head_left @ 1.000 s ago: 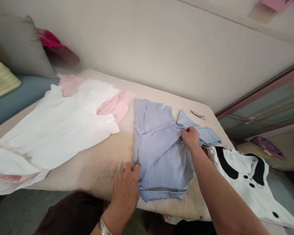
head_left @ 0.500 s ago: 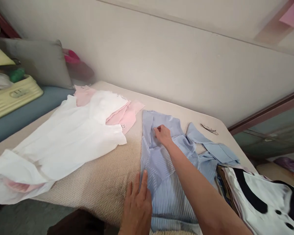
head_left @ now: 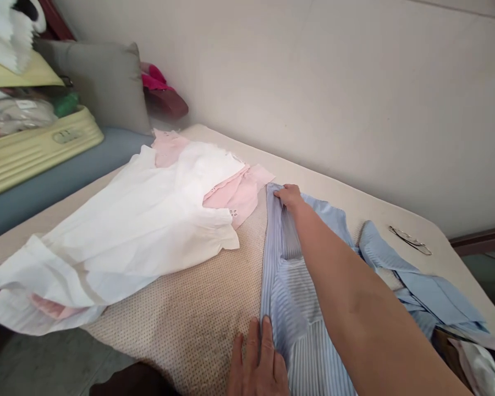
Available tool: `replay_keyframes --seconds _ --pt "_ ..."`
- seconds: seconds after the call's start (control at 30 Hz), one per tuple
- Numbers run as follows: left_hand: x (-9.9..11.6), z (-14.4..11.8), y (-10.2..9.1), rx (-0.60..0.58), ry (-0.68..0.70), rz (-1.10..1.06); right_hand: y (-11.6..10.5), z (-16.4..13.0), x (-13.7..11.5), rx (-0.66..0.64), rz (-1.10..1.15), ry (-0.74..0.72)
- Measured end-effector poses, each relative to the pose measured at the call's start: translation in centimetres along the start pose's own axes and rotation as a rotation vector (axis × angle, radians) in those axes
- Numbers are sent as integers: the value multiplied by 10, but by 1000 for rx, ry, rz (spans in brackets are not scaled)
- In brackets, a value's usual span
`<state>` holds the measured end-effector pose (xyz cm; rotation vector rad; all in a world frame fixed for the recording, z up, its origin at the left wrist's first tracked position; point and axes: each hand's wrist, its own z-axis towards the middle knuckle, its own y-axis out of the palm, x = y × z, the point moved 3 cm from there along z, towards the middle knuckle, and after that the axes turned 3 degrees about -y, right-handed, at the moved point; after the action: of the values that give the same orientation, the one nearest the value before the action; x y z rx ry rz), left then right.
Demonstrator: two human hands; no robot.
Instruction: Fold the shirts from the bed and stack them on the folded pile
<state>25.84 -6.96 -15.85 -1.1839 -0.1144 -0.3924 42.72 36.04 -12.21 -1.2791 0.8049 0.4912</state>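
Observation:
A blue striped shirt (head_left: 301,308) lies spread on the beige-covered surface, partly hidden under my right forearm. At its far left corner, my right hand (head_left: 289,196) pinches the cloth between thumb and fingers. My left hand (head_left: 259,363) rests flat by the shirt's near left edge, fingers stretched out, fingertips touching the edge. To the right, a blue sleeve-like part (head_left: 433,291) lies folded. Left of the shirt, a white dress (head_left: 140,220) is laid out over a pink garment (head_left: 237,195) with cut-out trim.
Eyeglasses (head_left: 410,240) lie near the back right edge. A pale yellow suitcase (head_left: 45,148), open and filled with bagged items, stands at the left beside a grey pillow (head_left: 101,88). Folded clothes (head_left: 476,363) are at the lower right. A wall (head_left: 313,99) runs along the back.
My right hand has moved away from me to the shirt's far left corner. The left strip of the shirt looks straighter. The view has swung left; my left hand still lies by the edge.

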Motion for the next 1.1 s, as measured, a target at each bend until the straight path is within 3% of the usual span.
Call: replay_keyframes --seconds 0.1,0.23,0.3,0.37,0.5,0.6,0.67,0.77,0.83,0.87,0.93,0.97,1.03,1.1 --pt "1 1 0 10 4 1 -9 -7 -8 92 -159 11" --pt "5 4 -2 39 33 -6 -15 -45 -22 193 -319 -107" --pt "7 4 -3 20 33 -16 -4 -67 -24 103 -436 -234" --pt "9 2 -5 -20 37 -21 14 -81 -21 -66 -564 -338" --pt "6 2 -12 -169 101 -51 39 -73 -17 -271 -659 -284" --pt "-1 17 -31 -348 213 -124 33 -62 -25 -344 -602 -209" --pt "-6 34 -50 -525 234 -169 14 -76 -33 -413 -471 -208" --pt "-17 60 -84 -735 107 -169 -33 -148 -40 -447 -258 -340" --pt "-26 72 -102 -735 -32 -93 -71 -221 -38 -373 -217 -426" --pt "-30 76 -109 -721 -88 -55 -89 -259 -33 -324 -225 -401" --pt "-37 78 -116 -688 -154 3 -118 -329 -18 -212 -216 -201" --pt "-39 79 -117 -673 -161 16 -126 -358 -10 -215 -137 -80" --pt "-40 81 -115 -649 -129 15 -126 -400 5 -282 106 141" --pt "-34 88 -109 -646 -57 7 -113 -422 12 -329 334 255"
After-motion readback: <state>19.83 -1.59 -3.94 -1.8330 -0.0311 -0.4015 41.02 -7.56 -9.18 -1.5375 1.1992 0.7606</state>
